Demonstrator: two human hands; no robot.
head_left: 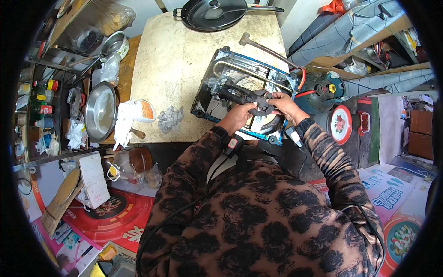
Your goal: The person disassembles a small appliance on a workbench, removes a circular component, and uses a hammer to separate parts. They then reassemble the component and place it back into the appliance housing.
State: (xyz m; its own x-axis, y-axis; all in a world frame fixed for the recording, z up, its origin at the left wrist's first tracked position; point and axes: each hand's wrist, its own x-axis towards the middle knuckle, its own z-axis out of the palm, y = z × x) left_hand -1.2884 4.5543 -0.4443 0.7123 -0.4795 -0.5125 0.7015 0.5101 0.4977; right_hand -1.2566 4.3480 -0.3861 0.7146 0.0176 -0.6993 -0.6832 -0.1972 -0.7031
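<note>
An upturned gas stove [203, 87] with a blue-edged frame lies on the table, its underside and metal pipes showing. Over its near part, my left hand [236, 116] and my right hand [285, 106] grip a dark round burner [264, 110] from both sides. My left fingers pinch its left edge, while the right fingers close on its right edge. A dark burner tube [234, 93] runs from it toward the valve at the stove's left side. Parts of the burner are hidden by my fingers.
Behind the stove lies a hammer [263, 48]; a lidded black pan [194, 18] stands at the far edge. Left are a crumpled grey rag [170, 119], a white tub [144, 111] and a metal basin [100, 111]. A red hose [302, 79] leads toward a green gas cylinder [339, 85].
</note>
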